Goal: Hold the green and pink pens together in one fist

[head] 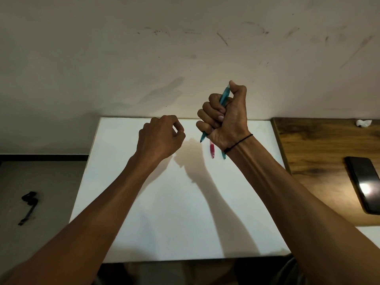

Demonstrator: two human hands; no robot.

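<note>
My right hand (225, 118) is gripping a translucent teal plastic pen (223, 99) in a fist, thumb on top, probably for clicking. My left hand (161, 137) is hovering beside it, curled, holding nothing.

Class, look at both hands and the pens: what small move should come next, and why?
Probably the left hand should move across to the teal pen. The right hand grips it in a fist, thumb on its top end, tip pointing down, while the left holds nothing. A pink pen lies on the white table.

Scuffed pale wall (185, 48), white table (174, 212); wooden desk (318, 157), grey floor (41, 182)
</note>
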